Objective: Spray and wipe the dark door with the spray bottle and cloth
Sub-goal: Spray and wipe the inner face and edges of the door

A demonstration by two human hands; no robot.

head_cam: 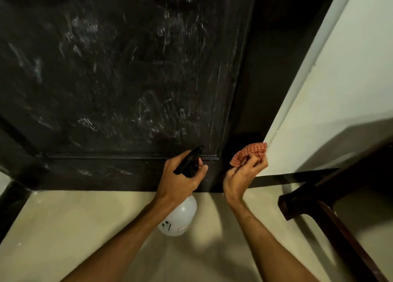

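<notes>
The dark door (119, 73) fills the upper left, its panel covered in pale smears and scratches. My left hand (180, 179) grips the black trigger head of a white spray bottle (178, 220), its nozzle aimed at the door's lower panel edge. The bottle's translucent body hangs below my wrist. My right hand (244, 173) holds a bunched red-and-white checked cloth (248, 154) near the door's bottom right corner, a little off the surface.
A pale wall (331, 103) with a dark skirting strip runs on the right. A dark wooden furniture piece (323, 209) juts in at the lower right. Beige floor (85, 228) lies below the door.
</notes>
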